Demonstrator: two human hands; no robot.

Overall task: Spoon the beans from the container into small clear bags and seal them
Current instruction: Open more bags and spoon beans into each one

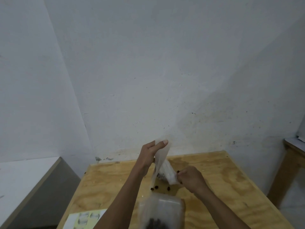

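My left hand (pixel 151 155) is raised above the wooden table (pixel 222 187) and holds the top of a thin clear bag (pixel 162 158) between thumb and fingers. The bag hangs down to the right, twisted and bunched, and my right hand (pixel 189 178) pinches its lower part. Something dark shows at the bag's bottom. A clear plastic container (pixel 162 210) with dark beans inside stands at the near edge, below my hands. No spoon is in view.
Several loose dark beans (pixel 156 187) lie on the table between the hands and the container. A sheet of printed labels (pixel 84 219) lies at the near left. A grey cabinet (pixel 41 192) stands left, another wooden table (pixel 292 156) right.
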